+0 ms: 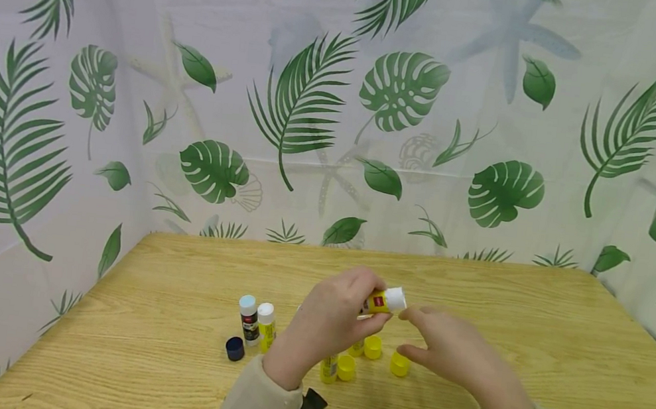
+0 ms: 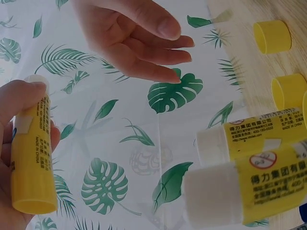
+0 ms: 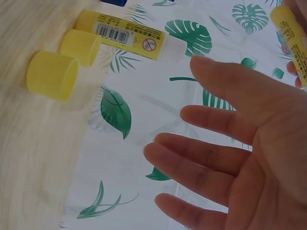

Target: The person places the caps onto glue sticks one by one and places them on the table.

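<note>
Head view: glue stick gripped by the left hand, right hand bare

We find the glue stick (image 1: 378, 302) just right of centre, in the lower half of the frame, its white end tipped to the right. The left hand (image 1: 331, 318) grips its body between thumb and curled fingers. The right hand (image 1: 459, 355) holds nothing; its fingers are spread wide, just beside the white end. The left wrist view shows patterned cloth (image 2: 158, 139) between fingertips and stick, so we record no contact.

Below the hands, on the table (image 1: 109, 341), we note yellow caps (image 1: 400, 364) and upright yellow sticks (image 1: 328, 370) partly hidden by the left hand.

We judge the step to be two-handed handling of the held stick. We advise a steady left grip on the body, with the thumb kept off the white end. The right fingers should meet that end square, along the stick's line; a slanted push could twist it loose. We would keep both wrists high, as a low sweep could topple the upright sticks.
</note>
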Demonstrator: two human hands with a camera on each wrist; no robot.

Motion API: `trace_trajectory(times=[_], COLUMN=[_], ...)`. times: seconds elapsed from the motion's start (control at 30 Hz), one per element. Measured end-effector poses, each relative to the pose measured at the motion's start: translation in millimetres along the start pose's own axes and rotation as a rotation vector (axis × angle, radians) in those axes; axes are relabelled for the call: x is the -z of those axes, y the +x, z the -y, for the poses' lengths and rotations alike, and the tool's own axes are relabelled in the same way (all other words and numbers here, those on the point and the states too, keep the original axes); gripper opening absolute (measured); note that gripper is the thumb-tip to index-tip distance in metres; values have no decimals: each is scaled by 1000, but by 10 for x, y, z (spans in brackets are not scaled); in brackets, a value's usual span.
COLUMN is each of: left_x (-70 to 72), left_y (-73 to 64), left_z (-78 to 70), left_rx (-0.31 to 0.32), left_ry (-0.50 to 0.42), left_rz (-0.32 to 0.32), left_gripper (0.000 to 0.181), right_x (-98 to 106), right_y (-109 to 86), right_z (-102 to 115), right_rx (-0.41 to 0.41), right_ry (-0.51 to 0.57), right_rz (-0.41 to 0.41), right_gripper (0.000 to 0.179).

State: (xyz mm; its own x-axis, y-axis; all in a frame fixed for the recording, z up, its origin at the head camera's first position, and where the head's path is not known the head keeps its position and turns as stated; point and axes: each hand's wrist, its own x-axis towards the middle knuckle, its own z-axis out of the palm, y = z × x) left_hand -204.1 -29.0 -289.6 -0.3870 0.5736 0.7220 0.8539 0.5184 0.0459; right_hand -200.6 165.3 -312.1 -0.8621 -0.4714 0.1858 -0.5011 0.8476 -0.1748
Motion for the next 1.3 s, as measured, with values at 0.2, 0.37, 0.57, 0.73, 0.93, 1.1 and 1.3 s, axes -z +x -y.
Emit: trace_trajectory(times=[0.2, 0.37, 0.57, 0.73, 0.93, 1.1, 1.3], left_x=[7, 10, 4, -6, -12, -9, -13], left_y=[-3, 2, 4, -2, -3, -1, 3], left_z=[1, 2, 8, 15, 17, 15, 12], left_rx=[-2, -16, -28, -26, -32, -39, -49], left_ry=[2, 25, 54, 63, 73, 78, 90], left_rz=[-7, -7, 0, 4, 8, 13, 14], left_gripper=[25, 24, 25, 25, 26, 25, 25], right_x=[-85, -153, -214, -265, -329, -372, -399], right_y=[29, 49, 74, 93, 117, 123, 118], right_z=[-15, -37, -54, -71, -93, -102, -114], right_rx=[33, 62, 51, 29, -13, -37, -34], right_ry=[-1, -1, 10, 4, 9, 22, 22], right_rz=[8, 3, 36, 63, 105, 130, 154], right_gripper=[34, 32, 31, 31, 31, 31, 31])
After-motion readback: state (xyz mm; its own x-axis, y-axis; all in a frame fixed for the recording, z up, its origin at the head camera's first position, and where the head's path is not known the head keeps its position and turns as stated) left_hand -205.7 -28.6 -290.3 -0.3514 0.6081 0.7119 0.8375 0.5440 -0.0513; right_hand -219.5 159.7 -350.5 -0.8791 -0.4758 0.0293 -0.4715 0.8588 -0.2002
